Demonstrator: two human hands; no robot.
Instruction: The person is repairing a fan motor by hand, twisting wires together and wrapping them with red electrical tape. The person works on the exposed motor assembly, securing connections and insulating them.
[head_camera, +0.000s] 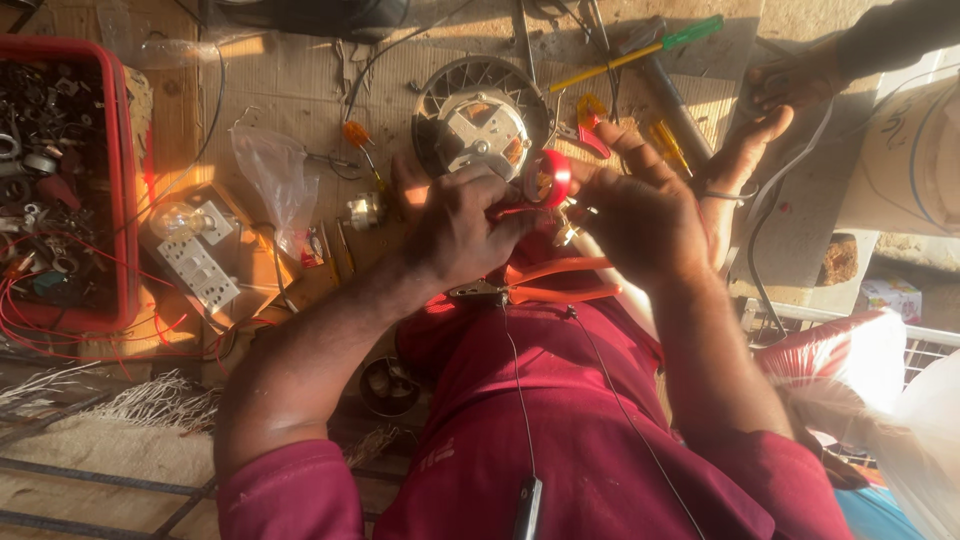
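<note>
Over my lap, my left hand (465, 225) pinches a red roll of tape (553, 178) with curled fingers, while my right hand (640, 215) closes on something small beside it, perhaps a wire. Orange-handled pliers (545, 290) lie at six o'clock from the roll; a round motor (480, 115) sits at eleven on the bench (290, 90).

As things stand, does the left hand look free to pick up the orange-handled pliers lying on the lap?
Probably not right away. The left hand is busy at a red roll of tape together with the right hand. The pliers lie uncovered just below both hands, so nothing blocks them once it lets go.
</note>
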